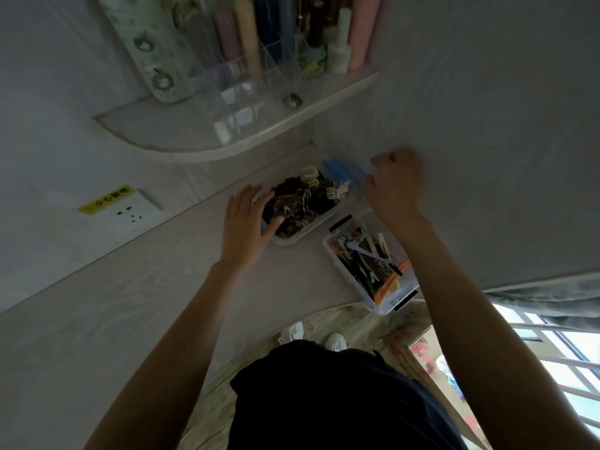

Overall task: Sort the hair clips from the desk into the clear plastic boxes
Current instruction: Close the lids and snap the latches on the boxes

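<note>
**Both hands at the far box of clips**

The left hand [244, 222] lies with fingers straight and spread against the near-left end of the far clear box [344, 203], thumb along its near wall; it presses flat and curls round nothing. The forearm runs from the lower left of the view up to that wrist.

The right hand [394, 186] hovers at the box's 3 o'clock end with fingers curled downward, beside a blurred blue object [342, 170] lying by the box's far right corner. Whether the fingers pinch it cannot be told through the motion blur. The right forearm crosses above the near clear box [334, 251].

The far box holds a heap of dark and pale hair clips [302, 203]. The near box, at about 5 o'clock from it and close by at the desk [130, 319] edge, holds long slim clips [367, 258] laid lengthwise, one of them orange.

At 10 o'clock from the boxes, a wall socket [130, 212] with a yellow label; at 12 o'clock, a curved shelf [201, 151] carrying a clear organiser [246, 86] of tubes.
</note>
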A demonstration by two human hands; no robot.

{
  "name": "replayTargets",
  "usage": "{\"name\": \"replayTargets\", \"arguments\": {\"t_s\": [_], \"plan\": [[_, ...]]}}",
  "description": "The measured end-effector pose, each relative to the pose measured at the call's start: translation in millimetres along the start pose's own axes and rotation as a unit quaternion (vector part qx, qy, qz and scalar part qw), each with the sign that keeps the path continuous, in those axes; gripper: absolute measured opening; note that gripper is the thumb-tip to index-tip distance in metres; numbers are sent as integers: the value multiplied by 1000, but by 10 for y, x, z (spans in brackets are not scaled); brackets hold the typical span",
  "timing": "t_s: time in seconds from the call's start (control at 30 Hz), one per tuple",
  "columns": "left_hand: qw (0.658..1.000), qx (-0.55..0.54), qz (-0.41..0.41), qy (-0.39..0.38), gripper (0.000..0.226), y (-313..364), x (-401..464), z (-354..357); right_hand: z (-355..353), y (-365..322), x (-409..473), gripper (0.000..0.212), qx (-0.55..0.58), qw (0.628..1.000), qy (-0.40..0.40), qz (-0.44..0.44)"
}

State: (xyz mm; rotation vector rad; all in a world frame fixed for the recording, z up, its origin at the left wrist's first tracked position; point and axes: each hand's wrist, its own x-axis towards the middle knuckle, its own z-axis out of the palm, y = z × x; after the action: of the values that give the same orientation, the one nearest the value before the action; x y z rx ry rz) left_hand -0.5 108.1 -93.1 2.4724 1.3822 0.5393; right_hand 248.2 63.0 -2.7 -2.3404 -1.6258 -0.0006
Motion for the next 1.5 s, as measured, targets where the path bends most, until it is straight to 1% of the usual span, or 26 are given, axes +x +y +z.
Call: {"name": "replayTargets", "arguments": {"t_s": [0.07,0.13,0.17,0.23,0.27,0.33,0.4,0.43,0.5,0.57,0.6,0.63,0.7,0.73,0.8,0.87,0.93,1.0,1.1,1.17,1.23,1.33,1.43,1.5], "plan": [[998,-49,-23,15,54,41,-61,-54,-41,-51,2,29,126,992,-18,10],[993,-102,-50,33,53,154,-93,-149,-119,-143,-30,27,248,969,3,14],[988,-132,-71,43,50,221,-105,-206,-151,-194,-55,26,277,960,25,-4],[970,-206,-119,58,44,314,-125,-290,-156,-295,-136,24,244,964,57,-86],[956,-252,-141,58,42,342,-120,-325,-108,-348,-203,24,215,967,51,-129],[927,-321,-184,57,40,391,-125,-370,79,-445,-364,29,169,966,7,-198],[908,-349,-222,69,38,427,-154,-374,287,-525,-512,37,119,960,-41,-248],[901,-353,-240,74,38,444,-164,-374,364,-548,-563,42,101,958,-77,-257],[898,-331,-278,78,40,427,-178,-334,462,-563,-605,50,83,951,-152,-258],[904,-289,-306,78,44,359,-179,-253,496,-539,-605,52,101,942,-194,-255],[908,-265,-315,78,48,316,-179,-210,505,-523,-610,50,119,941,-193,-253],[910,-246,-325,75,52,282,-185,-170,521,-495,-600,49,136,945,-174,-241],[909,-231,-340,63,61,243,-182,-119,549,-399,-507,48,139,967,-115,-178],[907,-235,-343,59,64,235,-180,-102,535,-352,-459,48,115,979,-102,-132],[910,-235,-338,51,68,226,-167,-83,519,-272,-363,51,64,990,-109,-55],[916,-223,-330,42,70,230,-150,-79,488,-218,-287,52,68,990,-118,-28],[913,-222,-338,46,67,222,-135,-79,475,-189,-204,50,93,987,-126,-17],[911,-215,-348,49,64,210,-128,-102,477,-180,-129,46,85,989,-119,-18],[912,-221,-342,45,59,169,-151,-117,520,-145,-89,42,76,990,-115,-32],[915,-223,-333,39,61,155,-161,-112,531,-91,-89,39,91,989,-112,-35],[919,-216,-328,39,65,178,-153,-122,513,-48,-43,37,122,985,-120,-16],[923,-193,-332,25,65,211,-93,-132,488,-29,75,33,112,985,-132,-18],[915,-195,-354,6,65,184,-34,-133,478,-54,157,33,116,981,-154,-36],[917,-188,-352,-1,66,155,-22,-129,481,-55,188,31,103,981,-160,-41]]}}
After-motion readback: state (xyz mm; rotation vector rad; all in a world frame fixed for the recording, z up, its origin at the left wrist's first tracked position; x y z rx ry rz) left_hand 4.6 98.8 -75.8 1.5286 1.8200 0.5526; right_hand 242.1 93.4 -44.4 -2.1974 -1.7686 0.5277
